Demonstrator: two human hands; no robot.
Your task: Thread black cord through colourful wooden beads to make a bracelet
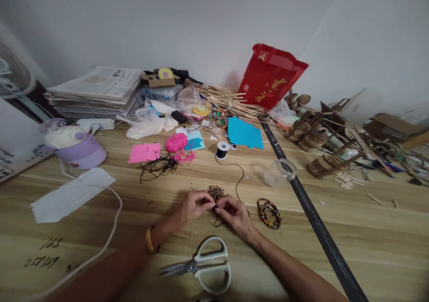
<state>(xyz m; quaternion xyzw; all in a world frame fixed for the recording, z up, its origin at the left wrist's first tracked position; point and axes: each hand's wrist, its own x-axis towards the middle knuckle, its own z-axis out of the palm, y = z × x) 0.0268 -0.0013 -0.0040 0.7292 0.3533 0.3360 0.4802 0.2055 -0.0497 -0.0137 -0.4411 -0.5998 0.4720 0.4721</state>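
Note:
My left hand (197,206) and my right hand (235,213) meet fingertip to fingertip above the table, both pinching. A thin black cord (241,177) runs from a white-rimmed spool (223,150) down to my right hand, and a loop of it hangs below those fingers. What sits between my left thumb and finger is too small to make out. Just behind the fingertips lies a heap of small multicoloured beads (215,191), partly hidden by my hands. Beaded bracelets (269,213) lie to the right. Nearer me are scissors (197,266) with pale green handles, their blades pointing left.
Left of the spool lie tangled black cord (159,164), pink yarn (176,142) and a pink sheet (144,153). A clear plastic container (278,173) stands beside a dark strip (318,226). A white cable (115,221) crosses the left side. Woven baskets (330,163) stand right.

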